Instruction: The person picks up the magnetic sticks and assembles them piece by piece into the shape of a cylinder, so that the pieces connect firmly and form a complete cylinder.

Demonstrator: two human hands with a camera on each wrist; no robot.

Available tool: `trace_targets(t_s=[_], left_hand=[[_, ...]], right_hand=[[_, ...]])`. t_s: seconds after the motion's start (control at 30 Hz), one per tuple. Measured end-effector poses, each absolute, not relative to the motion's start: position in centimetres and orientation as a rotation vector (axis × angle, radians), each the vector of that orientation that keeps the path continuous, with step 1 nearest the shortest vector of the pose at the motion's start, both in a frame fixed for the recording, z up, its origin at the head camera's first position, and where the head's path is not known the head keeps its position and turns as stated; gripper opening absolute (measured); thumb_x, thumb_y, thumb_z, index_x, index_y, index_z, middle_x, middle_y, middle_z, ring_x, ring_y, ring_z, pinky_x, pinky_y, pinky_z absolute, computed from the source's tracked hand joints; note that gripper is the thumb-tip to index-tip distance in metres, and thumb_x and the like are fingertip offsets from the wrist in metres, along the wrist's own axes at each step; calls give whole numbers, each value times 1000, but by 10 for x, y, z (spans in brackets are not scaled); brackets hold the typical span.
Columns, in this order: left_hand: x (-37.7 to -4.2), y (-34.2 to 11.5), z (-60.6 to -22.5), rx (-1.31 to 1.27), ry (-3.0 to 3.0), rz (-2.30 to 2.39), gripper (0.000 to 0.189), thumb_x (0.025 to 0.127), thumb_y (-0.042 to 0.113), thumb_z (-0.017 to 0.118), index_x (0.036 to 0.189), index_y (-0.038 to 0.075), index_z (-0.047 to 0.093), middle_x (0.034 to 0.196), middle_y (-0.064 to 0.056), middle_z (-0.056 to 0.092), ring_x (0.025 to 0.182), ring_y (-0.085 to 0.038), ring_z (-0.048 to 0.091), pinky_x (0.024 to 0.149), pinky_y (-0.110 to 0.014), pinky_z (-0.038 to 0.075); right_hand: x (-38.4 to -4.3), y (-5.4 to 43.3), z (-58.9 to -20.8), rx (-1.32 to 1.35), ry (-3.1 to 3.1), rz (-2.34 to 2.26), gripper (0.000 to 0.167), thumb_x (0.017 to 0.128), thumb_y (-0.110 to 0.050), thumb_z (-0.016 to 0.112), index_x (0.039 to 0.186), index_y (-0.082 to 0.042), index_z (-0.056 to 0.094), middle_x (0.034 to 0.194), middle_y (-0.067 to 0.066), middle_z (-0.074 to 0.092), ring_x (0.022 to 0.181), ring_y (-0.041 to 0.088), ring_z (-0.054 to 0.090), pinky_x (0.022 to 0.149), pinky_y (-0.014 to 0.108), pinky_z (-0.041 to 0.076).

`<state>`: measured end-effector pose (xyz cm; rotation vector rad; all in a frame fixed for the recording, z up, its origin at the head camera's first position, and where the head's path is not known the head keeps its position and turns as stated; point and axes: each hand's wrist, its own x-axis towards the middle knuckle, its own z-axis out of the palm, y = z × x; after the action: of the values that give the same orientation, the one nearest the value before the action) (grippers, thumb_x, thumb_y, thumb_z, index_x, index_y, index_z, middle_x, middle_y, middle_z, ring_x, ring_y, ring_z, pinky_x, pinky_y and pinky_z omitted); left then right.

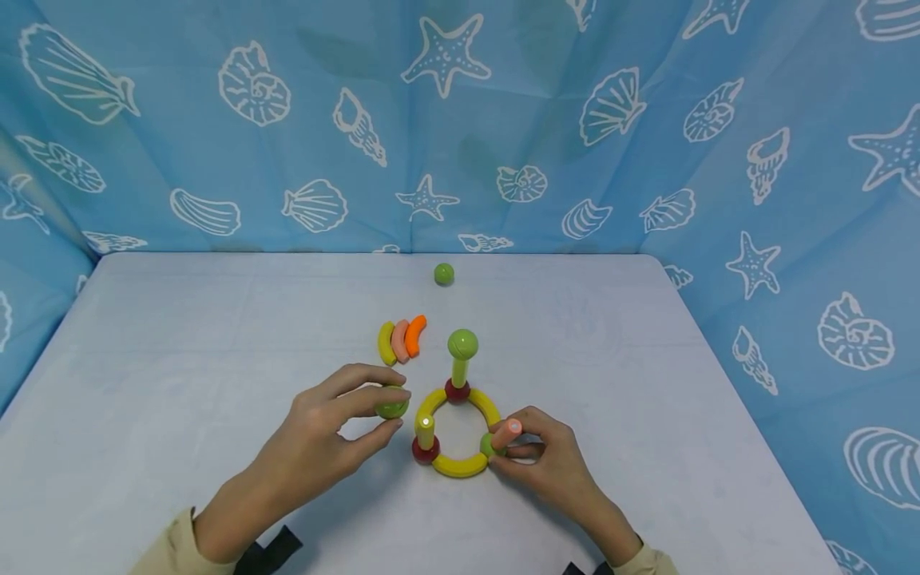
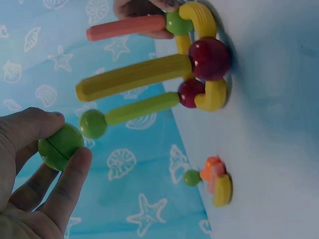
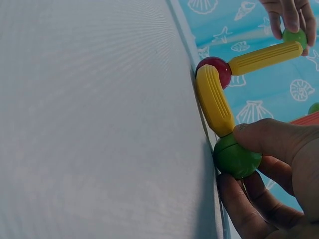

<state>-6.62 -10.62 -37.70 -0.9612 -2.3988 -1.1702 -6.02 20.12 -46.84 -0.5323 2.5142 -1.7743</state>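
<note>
Ball (image 1: 391, 410), green, pinched in left hand (image 1: 323, 427), just left of the bare top of yellow rod (image 1: 426, 435), gap between; rod's long axis upright. Left hand nearer of 2; right hand (image 1: 552, 463) grips green joint (image 3: 236, 160) on ring's (image 1: 460, 468) right.

The left sleeve (image 1: 172, 551) is plain beige cloth, creased, with a loose edge at the wrist. The right sleeve (image 1: 649, 562) matches in colour, only a small part showing. A flat black strap (image 1: 279, 549) with a squared end juts beside the left one; a small black corner (image 1: 573, 569) shows near the right. Both hands are ungloved.
</note>
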Motion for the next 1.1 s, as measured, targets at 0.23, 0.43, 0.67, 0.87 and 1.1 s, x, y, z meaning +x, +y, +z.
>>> trace_targets(t_s=[0.23,0.43,0.67,0.87,1.1], left_hand=[[-62,-98,-373,-1002,-2391,-1250,39,76,-1,85,111,13,74,120,2,62,96,-8,66,79,-16,53],[-61,-89,-372,-1057,-2350,-1256,39,76,0,85,110,15,74,120,5,62,100,-10,64,83,-17,52],[-60,-83,-372,-1085,-2345,-1226,37,75,1,86,107,15,75,121,6,62,110,-12,60,89,-19,51],[-60,-81,-376,-1090,-2362,-1220,34,77,1,85,107,14,75,120,6,62,111,-11,59,88,-23,53],[-62,-81,-379,-1090,-2364,-1211,34,77,2,85,108,14,75,121,6,62,110,-11,60,88,-25,54]], right_hand=[[-54,194,-444,-551,2515,-1791,28,70,15,82,89,-1,69,100,17,67,92,14,68,70,46,59],[-54,194,-443,-551,2508,-1789,27,71,15,82,89,-1,69,101,18,67,92,15,68,70,46,59],[-55,193,-444,-554,2514,-1785,27,71,14,82,89,-1,69,101,18,68,92,15,68,70,47,59],[-55,193,-443,-537,2506,-1784,26,71,14,82,89,-1,70,102,18,67,92,14,68,70,47,59],[-60,202,-471,-539,2510,-1783,28,73,4,86,92,-11,72,105,9,68,94,15,68,71,40,60]])
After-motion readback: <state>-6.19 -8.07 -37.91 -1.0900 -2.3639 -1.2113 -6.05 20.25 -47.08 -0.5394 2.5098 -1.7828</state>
